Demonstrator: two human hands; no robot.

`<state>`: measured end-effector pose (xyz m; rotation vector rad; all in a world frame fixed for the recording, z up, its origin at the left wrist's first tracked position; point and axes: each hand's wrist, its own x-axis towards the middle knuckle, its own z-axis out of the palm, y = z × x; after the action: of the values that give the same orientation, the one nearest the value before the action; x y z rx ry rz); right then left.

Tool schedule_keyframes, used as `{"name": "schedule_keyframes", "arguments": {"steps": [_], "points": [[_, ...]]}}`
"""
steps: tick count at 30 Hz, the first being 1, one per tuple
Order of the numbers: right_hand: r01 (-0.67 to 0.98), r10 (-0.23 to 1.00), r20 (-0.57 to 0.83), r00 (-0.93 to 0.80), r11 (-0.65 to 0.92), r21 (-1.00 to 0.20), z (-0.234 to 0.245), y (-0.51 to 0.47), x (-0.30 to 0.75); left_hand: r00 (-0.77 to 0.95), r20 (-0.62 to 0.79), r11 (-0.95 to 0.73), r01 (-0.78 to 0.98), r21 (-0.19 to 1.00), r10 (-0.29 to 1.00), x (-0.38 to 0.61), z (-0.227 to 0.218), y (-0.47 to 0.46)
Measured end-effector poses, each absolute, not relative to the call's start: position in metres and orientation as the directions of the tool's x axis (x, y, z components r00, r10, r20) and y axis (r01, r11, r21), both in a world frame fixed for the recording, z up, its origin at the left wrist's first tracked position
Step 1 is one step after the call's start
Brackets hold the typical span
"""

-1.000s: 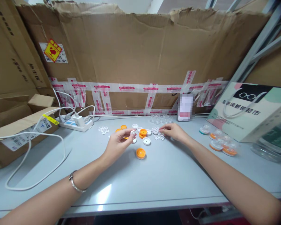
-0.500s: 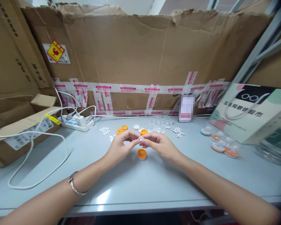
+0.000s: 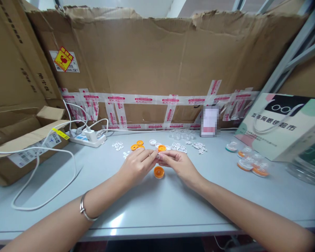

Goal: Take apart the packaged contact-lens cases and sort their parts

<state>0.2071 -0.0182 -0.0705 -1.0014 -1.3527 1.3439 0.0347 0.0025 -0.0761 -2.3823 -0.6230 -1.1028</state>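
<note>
My left hand (image 3: 137, 166) and my right hand (image 3: 177, 163) meet over the middle of the grey table (image 3: 157, 206). Their fingertips are pinched together on a small white plastic part (image 3: 157, 155) held between them. An orange round cap (image 3: 159, 172) lies on the table just below the fingers. Behind the hands lie more orange caps (image 3: 136, 145), white caps (image 3: 152, 142) and small clear and white pieces (image 3: 179, 147).
A white power strip (image 3: 87, 138) with cables (image 3: 42, 175) sits back left beside cardboard boxes (image 3: 18, 140). Finished orange and clear cases (image 3: 249, 162) lie right, next to a printed paper bag (image 3: 280, 122). A taped cardboard wall (image 3: 157, 63) closes the back.
My right hand came back from the pile of white pieces to meet my left hand. Both now pinch the small white part together, fingers closer than half a second ago.
</note>
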Motion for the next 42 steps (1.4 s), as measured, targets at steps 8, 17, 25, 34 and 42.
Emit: {"name": "schedule_keyframes", "arguments": {"steps": [8,17,25,34,42], "points": [[0.034,0.953,0.211,-0.217,0.223,-0.974,-0.075,-0.018,0.211,0.663,0.719,-0.800,0.538,-0.264,0.208,0.033,-0.082,0.003],[0.170,0.929,0.319,-0.188,0.351,-0.921,-0.074,-0.021,0.210,0.662,0.722,-0.835,0.501,-0.227,0.201,0.038,-0.080,-0.002],[0.063,0.937,0.303,-0.173,0.317,-0.946,-0.073,-0.023,0.210,0.662,0.734,-0.836,0.482,-0.263,0.151,0.037,-0.077,-0.004],[-0.101,0.981,0.005,-0.192,-0.015,-0.995,-0.062,-0.019,0.209,0.562,0.813,-0.895,0.428,-0.130,0.150,0.041,-0.073,-0.005],[-0.050,0.965,0.068,-0.252,0.057,-0.997,-0.062,-0.020,0.211,0.433,0.852,-0.924,0.356,0.140,0.296,0.043,-0.075,-0.002]]}}
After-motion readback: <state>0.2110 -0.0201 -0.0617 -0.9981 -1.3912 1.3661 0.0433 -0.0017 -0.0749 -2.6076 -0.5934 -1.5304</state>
